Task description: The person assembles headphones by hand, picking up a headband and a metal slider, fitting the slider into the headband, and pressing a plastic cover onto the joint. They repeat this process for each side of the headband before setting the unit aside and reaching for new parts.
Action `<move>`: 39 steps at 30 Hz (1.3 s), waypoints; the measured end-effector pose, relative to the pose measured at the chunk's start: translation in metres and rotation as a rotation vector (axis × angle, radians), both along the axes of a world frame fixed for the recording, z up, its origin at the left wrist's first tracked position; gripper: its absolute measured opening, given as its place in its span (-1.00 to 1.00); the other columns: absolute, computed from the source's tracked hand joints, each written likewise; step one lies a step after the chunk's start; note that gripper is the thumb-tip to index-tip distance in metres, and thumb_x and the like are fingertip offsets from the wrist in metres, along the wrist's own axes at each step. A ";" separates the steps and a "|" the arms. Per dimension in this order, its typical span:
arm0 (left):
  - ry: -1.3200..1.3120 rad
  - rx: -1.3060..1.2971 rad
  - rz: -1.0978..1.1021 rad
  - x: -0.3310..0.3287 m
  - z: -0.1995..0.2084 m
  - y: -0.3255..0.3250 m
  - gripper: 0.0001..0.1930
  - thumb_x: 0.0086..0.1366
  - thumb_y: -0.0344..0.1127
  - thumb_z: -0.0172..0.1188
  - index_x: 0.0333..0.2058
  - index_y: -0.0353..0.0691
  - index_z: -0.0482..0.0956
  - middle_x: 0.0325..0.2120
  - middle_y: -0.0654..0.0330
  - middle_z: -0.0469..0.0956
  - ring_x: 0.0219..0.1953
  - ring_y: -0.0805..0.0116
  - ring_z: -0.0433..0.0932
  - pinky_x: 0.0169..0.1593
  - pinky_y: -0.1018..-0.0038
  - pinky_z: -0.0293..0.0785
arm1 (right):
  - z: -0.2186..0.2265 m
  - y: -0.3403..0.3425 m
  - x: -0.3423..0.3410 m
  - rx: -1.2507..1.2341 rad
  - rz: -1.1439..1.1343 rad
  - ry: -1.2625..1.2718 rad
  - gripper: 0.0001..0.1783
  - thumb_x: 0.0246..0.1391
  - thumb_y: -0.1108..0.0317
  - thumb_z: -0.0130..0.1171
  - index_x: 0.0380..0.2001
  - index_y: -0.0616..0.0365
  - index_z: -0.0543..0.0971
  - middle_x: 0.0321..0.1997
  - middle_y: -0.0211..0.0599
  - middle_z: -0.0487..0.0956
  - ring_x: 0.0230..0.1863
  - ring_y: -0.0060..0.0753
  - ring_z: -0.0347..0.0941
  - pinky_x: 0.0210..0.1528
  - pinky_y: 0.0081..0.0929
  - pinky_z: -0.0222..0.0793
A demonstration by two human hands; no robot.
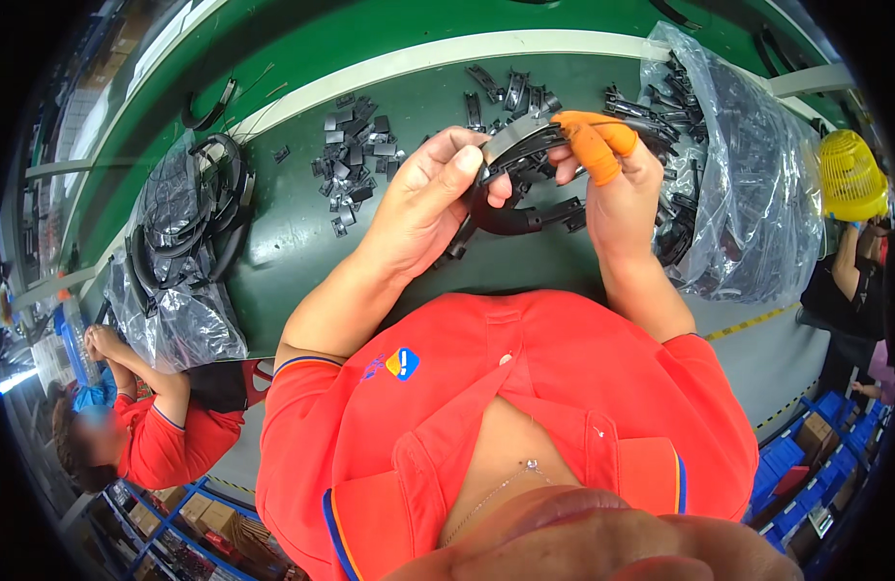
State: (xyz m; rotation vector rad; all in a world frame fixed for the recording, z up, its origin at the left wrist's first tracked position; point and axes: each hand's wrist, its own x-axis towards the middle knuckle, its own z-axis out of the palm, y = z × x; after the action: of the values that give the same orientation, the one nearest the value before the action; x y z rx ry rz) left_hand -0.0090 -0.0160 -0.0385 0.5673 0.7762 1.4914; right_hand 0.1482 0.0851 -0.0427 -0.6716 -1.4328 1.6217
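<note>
Over the green table my left hand [423,198] pinches one end of a curved black band [521,141] with a shiny grey strip along its outer side. At the other end of this band, my right hand [617,184] grips it, with orange finger cots [595,145] on some fingers. Below the held piece lies another black curved band [510,219], partly hidden by my hands. Black hinged-looking parts [517,89] lie in a loose heap just beyond my hands.
Small black plastic pieces [351,150] are scattered left of centre. A clear bag [753,184] of black parts lies at the right. Curved black bands [236,218] rest on plastic wrap at the left. A co-worker [176,426] sits at left; a yellow mesh-like object [851,174] stands far right.
</note>
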 end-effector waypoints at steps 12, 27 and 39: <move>0.243 0.059 -0.048 0.002 -0.006 0.004 -0.62 0.27 0.00 -0.01 -0.31 -0.28 0.38 -0.46 0.29 0.39 -0.40 0.56 0.34 -0.27 0.63 0.26 | -0.004 -0.013 -0.004 -0.703 0.290 0.400 -0.65 0.13 0.21 -0.02 -0.16 0.26 0.46 -0.45 -0.40 0.50 -0.45 -0.54 0.41 -0.30 -0.48 0.42; 0.293 0.197 0.009 0.012 -0.019 0.006 -0.68 0.31 -0.08 -0.05 -0.33 -0.27 0.40 -0.44 0.28 0.43 -0.39 0.56 0.33 -0.25 0.61 0.30 | -0.008 -0.017 -0.003 -0.688 0.343 0.463 -0.67 0.14 0.20 -0.03 -0.24 0.29 0.46 -0.50 -0.33 0.49 -0.47 -0.39 0.45 -0.27 -0.42 0.45; 0.250 0.215 0.105 0.027 -0.021 0.005 -0.65 0.33 -0.06 -0.10 -0.38 -0.28 0.39 -0.50 0.30 0.37 -0.43 0.57 0.30 -0.28 0.61 0.27 | -0.011 -0.022 0.000 -0.683 0.325 0.464 -0.65 0.17 0.16 -0.08 -0.25 0.28 0.43 -0.51 -0.34 0.46 -0.44 -0.37 0.42 -0.24 -0.32 0.40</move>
State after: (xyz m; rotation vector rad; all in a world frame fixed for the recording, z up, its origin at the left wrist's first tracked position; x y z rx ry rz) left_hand 0.0180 -0.0112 -0.0598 0.8992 0.8534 1.6319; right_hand 0.1480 0.0626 -0.0533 -0.3867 -0.6573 2.3686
